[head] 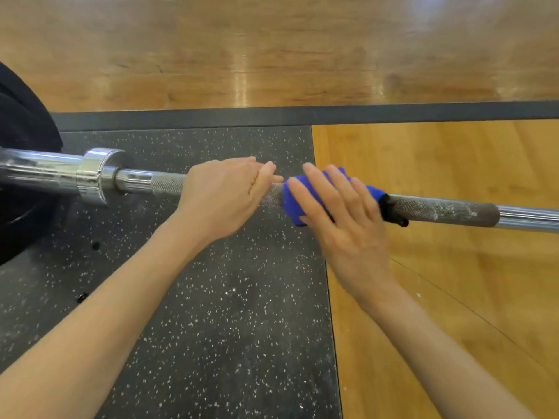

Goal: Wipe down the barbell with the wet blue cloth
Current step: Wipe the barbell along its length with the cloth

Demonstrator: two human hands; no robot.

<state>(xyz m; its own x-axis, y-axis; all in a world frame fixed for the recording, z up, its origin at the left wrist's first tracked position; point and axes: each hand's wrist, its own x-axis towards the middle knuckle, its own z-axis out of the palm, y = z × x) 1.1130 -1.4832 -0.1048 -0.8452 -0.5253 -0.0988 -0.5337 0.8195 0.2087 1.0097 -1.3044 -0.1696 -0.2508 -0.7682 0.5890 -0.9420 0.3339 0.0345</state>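
A barbell [438, 208] is seen running across the middle of the frame, from the left edge to the right edge, sloping slightly downward to the right. At the left, its shiny collar [96, 173] and thick sleeve are met by a black weight plate [21, 122] at the left edge. The rough, knurled part of the bar is gripped by the left hand [223, 196], whose fingers are curled over it left of centre. Just right of that hand, a blue cloth [295, 201] is wrapped over the bar. The cloth is pressed against the bar by the right hand [341, 219], its fingers straight and laid flat across the fabric. A small black piece [393, 211] is seen at the cloth's right end, against the bar. White, chalky marks are visible on the knurling further right. Beneath the bar, a dark speckled mat [211, 313] fills the lower left, and a wooden floor [438, 282] the right and top.
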